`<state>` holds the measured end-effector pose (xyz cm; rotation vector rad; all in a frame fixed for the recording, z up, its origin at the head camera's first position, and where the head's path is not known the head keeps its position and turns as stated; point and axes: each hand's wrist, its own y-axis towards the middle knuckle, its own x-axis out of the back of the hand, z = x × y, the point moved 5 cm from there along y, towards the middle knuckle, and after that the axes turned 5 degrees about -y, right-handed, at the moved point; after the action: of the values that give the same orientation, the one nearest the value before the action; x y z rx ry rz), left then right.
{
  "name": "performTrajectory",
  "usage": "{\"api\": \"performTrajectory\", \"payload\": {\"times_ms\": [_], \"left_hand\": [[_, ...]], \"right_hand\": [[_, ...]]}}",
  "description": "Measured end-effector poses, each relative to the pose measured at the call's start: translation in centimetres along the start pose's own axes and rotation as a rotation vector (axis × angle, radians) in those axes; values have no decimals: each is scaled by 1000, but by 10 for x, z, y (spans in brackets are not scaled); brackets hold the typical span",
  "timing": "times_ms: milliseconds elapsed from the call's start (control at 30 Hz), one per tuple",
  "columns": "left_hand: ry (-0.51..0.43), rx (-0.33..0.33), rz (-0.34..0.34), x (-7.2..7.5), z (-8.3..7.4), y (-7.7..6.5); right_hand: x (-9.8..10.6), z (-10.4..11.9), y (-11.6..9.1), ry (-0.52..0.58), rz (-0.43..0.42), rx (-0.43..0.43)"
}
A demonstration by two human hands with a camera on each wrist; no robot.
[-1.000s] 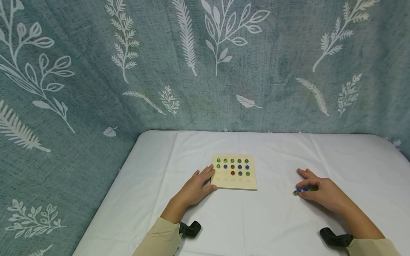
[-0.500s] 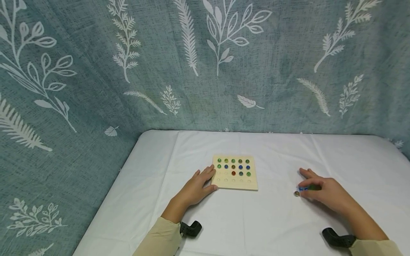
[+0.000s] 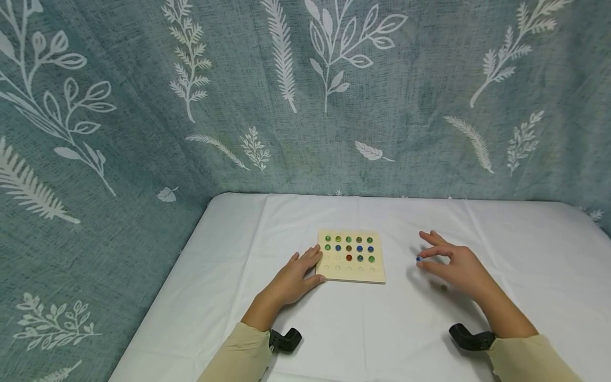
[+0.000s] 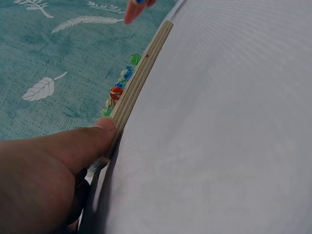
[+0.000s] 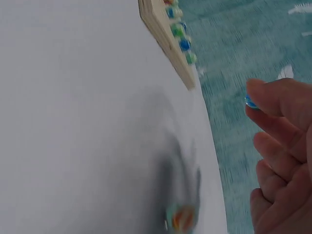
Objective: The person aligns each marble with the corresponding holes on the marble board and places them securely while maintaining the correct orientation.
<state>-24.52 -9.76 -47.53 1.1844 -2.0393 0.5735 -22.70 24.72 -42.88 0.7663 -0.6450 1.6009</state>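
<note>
A square wooden board lies mid-table, with glass marbles in green, blue, red and amber seated in its back rows. Shallow round hollows show along its front row. My left hand rests at the board's left side, fingers over the edge; in the left wrist view the thumb presses the plywood edge. Raised over the cloth to the right of the board, my right hand pinches a blue marble between thumb and forefinger, the other fingers looser. Below it a loose marble with orange swirls lies on the cloth.
White cloth covers the table. A teal curtain with white leaf prints hangs behind and along the left. Each wrist carries a black camera mount.
My right hand has lifted from the group of marbles and moved left and away from me, carrying the blue marble. One marble shows where it was. My left hand stays put.
</note>
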Motion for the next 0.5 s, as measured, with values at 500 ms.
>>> {"api": "performTrajectory", "payload": {"times_ms": [500], "left_hand": [[9, -1, -3, 0, 1, 1]], "right_hand": [[-68, 68, 42, -17, -28, 145]]}}
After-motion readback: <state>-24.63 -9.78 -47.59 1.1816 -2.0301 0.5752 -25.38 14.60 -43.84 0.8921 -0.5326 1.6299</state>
